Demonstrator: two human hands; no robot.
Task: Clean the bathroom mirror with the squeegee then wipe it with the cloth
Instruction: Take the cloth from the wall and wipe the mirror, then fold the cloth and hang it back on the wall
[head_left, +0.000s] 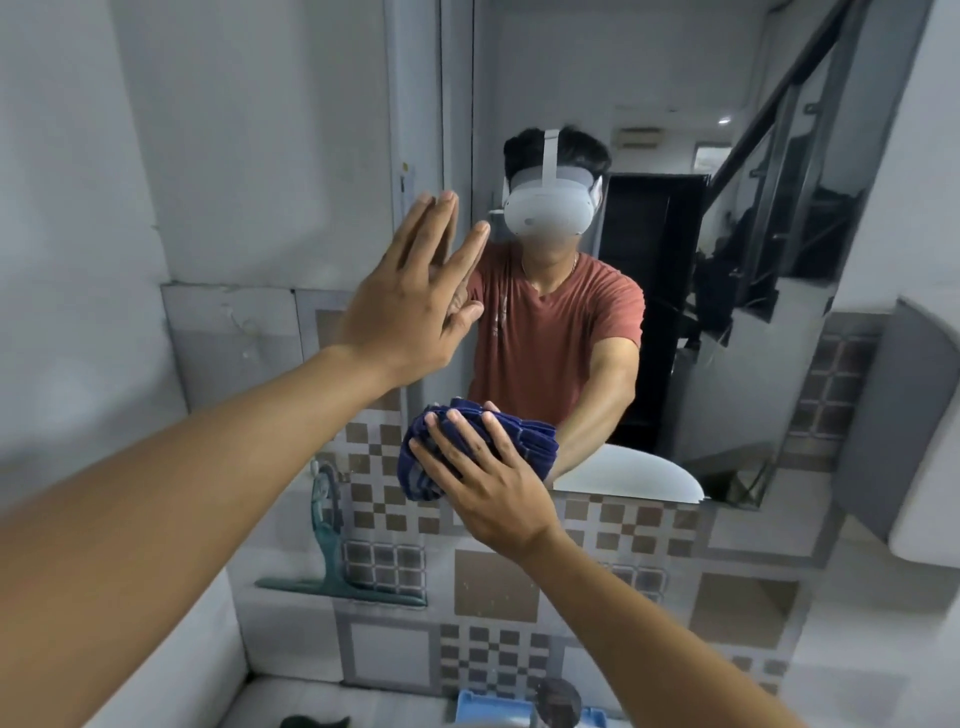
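Right hand (485, 480) presses a bunched dark-blue cloth (470, 452) flat against the lower left corner of the bathroom mirror (675, 260); fingers spread over the wad. Judged reason: an open palm spreads pressure across the cloth so it wipes rather than slides. The wiping step looks in progress, low on the glass.

Left hand (415, 306) is empty, fingers straight and together, palm laid at the mirror's left edge where it meets the wall (234, 156). Probably a brace to steady the body; whether it truly touches the glass cannot be told for certain.

Squeegee (337, 561), teal, stands parked on a ledge against the checkered tile wall (597, 587), left and below the mirror, blade down, handle up. It is apart from both hands, which suggests the squeegee pass is finished.

Containers: a blue tub-like thing (493, 706) sits at the near bottom edge, mostly cut off; contents cannot be made out. A dark round object (558, 701) just beside it is unidentified.
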